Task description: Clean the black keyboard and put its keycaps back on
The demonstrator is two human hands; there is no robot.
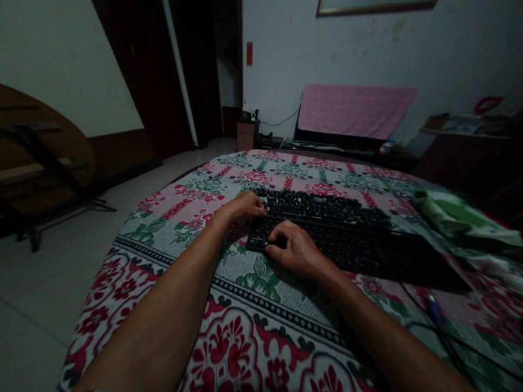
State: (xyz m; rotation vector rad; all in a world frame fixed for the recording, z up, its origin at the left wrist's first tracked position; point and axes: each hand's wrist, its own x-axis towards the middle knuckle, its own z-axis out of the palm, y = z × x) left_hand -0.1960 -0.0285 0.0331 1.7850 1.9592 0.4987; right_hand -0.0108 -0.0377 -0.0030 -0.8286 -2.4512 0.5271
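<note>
A black keyboard (351, 250) lies on a floral blanket (253, 337), its keys facing up. Behind it runs a second black strip covered in raised keys (322, 206); whether it is a separate piece I cannot tell. My left hand (242, 209) rests at the left end of that rear strip, fingers curled round its edge. At the near left corner of the keyboard is my right hand (293, 249), with its fingers bent in a pinch against the keys. What the pinch holds is hidden in the dim light.
A crumpled green cloth (457, 218) lies to the right of the keyboard. A dark cable (435, 313) trails over the blanket at the lower right. A pink towel (355, 109) hangs by the far wall. Tiled floor (49, 283) and wooden furniture (36, 163) are on the left.
</note>
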